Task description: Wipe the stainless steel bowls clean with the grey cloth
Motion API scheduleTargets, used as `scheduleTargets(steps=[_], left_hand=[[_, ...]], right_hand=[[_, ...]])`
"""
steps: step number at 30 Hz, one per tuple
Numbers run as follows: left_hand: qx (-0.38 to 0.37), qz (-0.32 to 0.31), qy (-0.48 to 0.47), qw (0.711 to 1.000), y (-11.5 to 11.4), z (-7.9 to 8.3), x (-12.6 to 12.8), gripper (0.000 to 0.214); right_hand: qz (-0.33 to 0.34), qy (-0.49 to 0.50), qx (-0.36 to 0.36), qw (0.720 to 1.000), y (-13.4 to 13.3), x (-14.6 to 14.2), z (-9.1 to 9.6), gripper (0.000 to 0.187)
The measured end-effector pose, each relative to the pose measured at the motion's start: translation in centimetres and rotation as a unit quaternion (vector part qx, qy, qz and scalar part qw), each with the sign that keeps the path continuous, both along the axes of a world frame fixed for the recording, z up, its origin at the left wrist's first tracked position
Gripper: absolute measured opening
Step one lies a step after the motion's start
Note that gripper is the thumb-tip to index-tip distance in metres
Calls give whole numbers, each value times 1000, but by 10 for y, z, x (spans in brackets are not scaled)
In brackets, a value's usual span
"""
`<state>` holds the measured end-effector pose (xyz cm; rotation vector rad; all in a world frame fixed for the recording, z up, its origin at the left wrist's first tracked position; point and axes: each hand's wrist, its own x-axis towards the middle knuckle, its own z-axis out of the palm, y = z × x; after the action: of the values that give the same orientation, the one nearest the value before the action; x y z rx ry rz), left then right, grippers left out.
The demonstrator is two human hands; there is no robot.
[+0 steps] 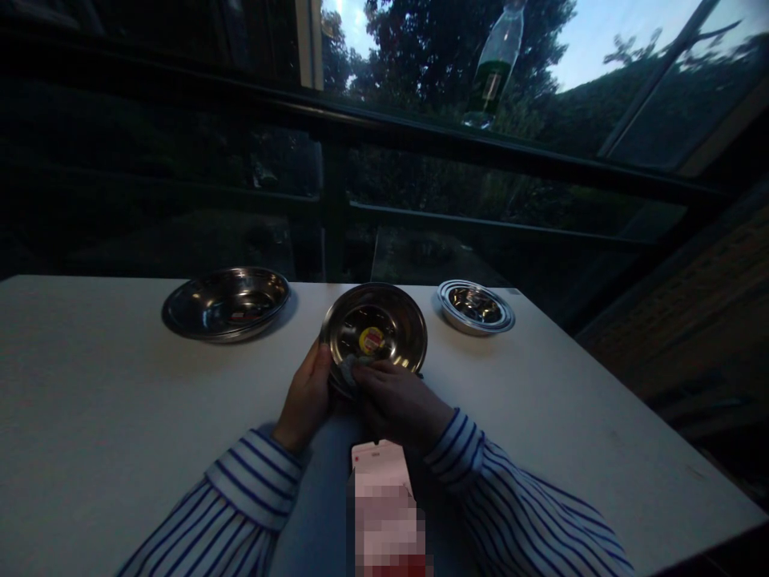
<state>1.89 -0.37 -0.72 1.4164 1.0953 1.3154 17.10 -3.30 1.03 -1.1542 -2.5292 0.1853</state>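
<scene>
A shiny steel bowl point(409, 330) with a yellow and red round sticker point(372, 340) on its inner bottom is tilted toward me at the middle of the table. My left hand point(308, 399) grips its left rim, thumb on the edge. Inside the lower left of the bowl, my right hand point(400, 401) presses a greyish cloth point(348, 370) against the metal, its fingers closed over the cloth. Most of the cloth is hidden under the fingers.
On the white table point(108, 417), a larger steel basin point(225, 308) stands at the left and stacked smaller steel bowls point(477, 308) at the right. Below my hands lies a lit phone point(380, 465). A plastic bottle point(496, 72) stands on the window rail point(408, 128).
</scene>
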Motion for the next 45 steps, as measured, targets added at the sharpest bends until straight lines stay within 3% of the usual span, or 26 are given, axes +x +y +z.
scheduleTargets(steps=[4,9,12,20,22,25,30,33,37,39,41,45], left_hand=[[1,18,-2,1000,1,1,-1,51],[-8,14,-1,1000,0,1,-2,55],[-3,12,-8,1000,1,0,-3,57],[-16,-100,-48,994,0,-4,-1,58],[-20,-111,-55,992,0,-5,-2,56],[-19,-95,-73,993,1,-5,-3,55],[-8,-55,-33,998,0,-1,-1,57],[-15,-51,-26,998,-1,0,0,58],[-6,-63,-39,997,0,-5,-1,57],[-1,-71,-44,996,0,-6,-1,55],[-3,-66,-38,997,0,-6,-2,55],[-17,-42,-5,999,-1,-2,0,57]], right_hand=[[-73,-85,2,994,-1,8,0,38],[-4,22,20,1000,-1,-2,-10,44],[-4,57,9,998,-1,-6,-14,45],[-6,198,-26,980,-3,-9,-8,35],[-22,164,-22,986,-3,-8,-9,31],[-47,31,-13,998,0,1,-6,24],[-172,-135,39,975,7,18,3,16],[-185,-132,48,973,8,16,3,16],[-57,-34,3,998,5,4,-2,20],[-23,-1,-12,1000,4,0,-2,24],[-44,-18,-19,999,2,0,0,24],[-158,-121,4,980,3,13,8,19]])
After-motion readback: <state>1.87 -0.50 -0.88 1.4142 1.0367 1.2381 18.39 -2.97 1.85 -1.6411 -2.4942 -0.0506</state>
